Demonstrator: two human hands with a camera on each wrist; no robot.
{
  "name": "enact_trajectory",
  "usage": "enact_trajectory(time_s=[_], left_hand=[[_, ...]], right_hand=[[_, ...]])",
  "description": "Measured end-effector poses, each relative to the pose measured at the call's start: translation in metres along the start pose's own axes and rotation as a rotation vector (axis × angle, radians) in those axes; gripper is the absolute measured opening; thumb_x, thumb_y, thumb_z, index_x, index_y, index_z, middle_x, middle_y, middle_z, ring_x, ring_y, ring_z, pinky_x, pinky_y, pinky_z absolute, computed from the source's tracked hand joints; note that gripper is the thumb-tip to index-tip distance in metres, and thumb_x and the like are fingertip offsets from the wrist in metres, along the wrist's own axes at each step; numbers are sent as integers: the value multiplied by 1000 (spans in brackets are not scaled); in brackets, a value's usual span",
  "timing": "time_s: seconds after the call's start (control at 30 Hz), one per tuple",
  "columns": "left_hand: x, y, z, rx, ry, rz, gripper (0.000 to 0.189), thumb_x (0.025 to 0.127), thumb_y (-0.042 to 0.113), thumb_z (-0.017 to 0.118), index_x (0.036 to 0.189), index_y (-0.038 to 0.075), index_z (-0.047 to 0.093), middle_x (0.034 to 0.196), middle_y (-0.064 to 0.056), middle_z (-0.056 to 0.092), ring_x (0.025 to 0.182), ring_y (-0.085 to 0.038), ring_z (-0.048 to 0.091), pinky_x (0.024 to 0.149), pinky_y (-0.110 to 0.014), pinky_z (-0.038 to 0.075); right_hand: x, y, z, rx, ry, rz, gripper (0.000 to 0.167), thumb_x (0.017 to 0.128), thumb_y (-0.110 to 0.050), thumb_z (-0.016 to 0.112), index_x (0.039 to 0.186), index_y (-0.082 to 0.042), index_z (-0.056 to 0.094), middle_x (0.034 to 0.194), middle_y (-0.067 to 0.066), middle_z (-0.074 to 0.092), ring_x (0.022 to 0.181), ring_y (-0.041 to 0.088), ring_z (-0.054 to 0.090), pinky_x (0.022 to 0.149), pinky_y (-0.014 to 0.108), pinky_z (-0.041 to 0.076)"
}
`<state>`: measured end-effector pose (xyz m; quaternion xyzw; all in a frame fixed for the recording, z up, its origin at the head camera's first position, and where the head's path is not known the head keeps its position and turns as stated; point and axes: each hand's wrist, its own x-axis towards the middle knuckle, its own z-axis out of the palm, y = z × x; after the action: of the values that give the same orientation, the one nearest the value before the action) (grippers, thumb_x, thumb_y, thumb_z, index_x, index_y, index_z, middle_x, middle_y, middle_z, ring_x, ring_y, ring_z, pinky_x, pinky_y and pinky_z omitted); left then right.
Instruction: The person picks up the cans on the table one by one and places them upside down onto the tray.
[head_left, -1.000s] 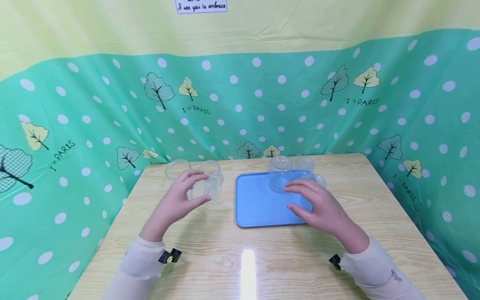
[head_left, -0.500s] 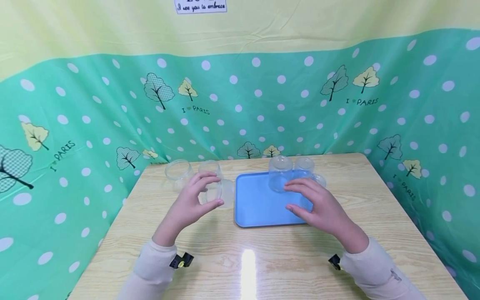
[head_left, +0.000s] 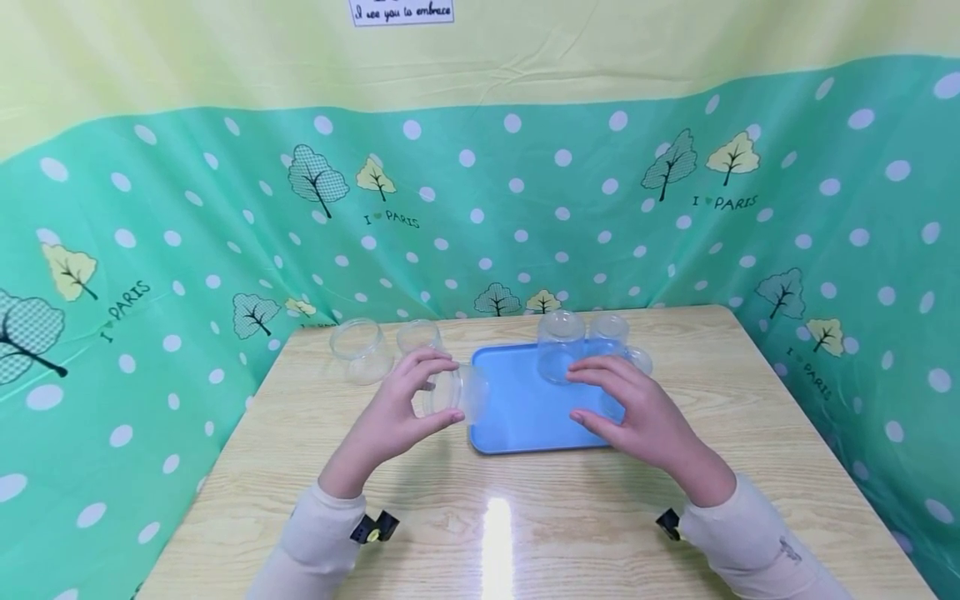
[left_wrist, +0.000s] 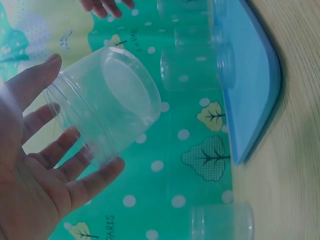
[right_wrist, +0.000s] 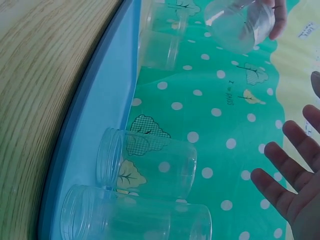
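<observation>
In the head view my left hand (head_left: 405,408) grips a clear plastic jar (head_left: 472,396) around its threaded rim. The jar lies tilted sideways, its base pointing right over the left edge of a blue tray (head_left: 510,425). The left wrist view shows thumb and fingers spread around the rim of the held jar (left_wrist: 112,95), above the table. My right hand (head_left: 637,408) hovers at the tray's right side, fingers apart and gently bent, holding nothing. Beyond it, a tall clear jar (head_left: 561,350) and smaller jars stand on the tray, rims down in the right wrist view.
Two more clear jars, a wide one (head_left: 356,346) and a smaller one (head_left: 420,335), stand at the table's back left, left of the tray. A green dotted cloth (head_left: 517,217) hangs behind and beside the wooden table (head_left: 420,533).
My left hand has carried the jar rightward from beside the left-hand jars to the tray's left edge. The right hand has stayed almost still.
</observation>
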<state>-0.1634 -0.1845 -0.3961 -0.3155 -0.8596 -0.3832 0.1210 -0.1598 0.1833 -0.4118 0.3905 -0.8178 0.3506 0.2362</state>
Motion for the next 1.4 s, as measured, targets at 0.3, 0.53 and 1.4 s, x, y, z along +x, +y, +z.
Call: enact_trajectory(time_s=[0.3,0.53,1.4], left_hand=[[-3,6,8,-40,-8,53,61,84,22,87,139,17,62,140,-2,52,126,-21,53,92,-43,58],[-2,11,15,-60,-27,98,57,84,21,87,136,16,64,140,-5,53,124,-22,55,91,-43,57],[-3,12,36,-224,113,45,56,82,10,87,133,10,63,141,-9,53,125,-22,56,96,-47,59]], right_hand=[[-1,1,2,8,10,-5,52,81,-19,88,129,-18,68,133,0,63,126,20,58,110,14,40],[-3,-1,4,19,40,-34,51,83,-20,87,131,-18,67,133,1,63,124,21,59,110,14,41],[-1,-3,12,45,61,-66,56,86,-26,84,137,-17,63,138,4,61,128,24,57,114,17,38]])
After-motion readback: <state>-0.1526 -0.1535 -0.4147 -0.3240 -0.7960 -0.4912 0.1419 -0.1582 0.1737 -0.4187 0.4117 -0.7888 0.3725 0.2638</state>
